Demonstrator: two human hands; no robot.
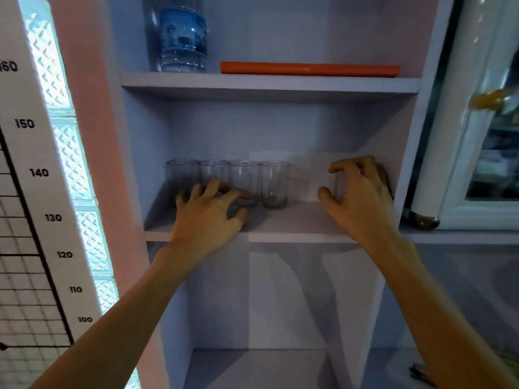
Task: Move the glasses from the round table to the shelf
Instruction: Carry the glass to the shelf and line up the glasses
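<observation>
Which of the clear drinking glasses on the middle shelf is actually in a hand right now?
The clear glass at the far right, gripped by the right hand. It stands apart from the row of four glasses; the left hand holds none.

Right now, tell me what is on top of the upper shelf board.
On the upper shelf board stand a water bottle, left, and a flat orange book, right. The bottle's top is cut off; anything behind the book is hidden.

I seem to be in a home: a built-in shelf (269,85) with a water bottle (182,37), a height chart (42,192), a glass-fronted fridge (483,136).
</observation>
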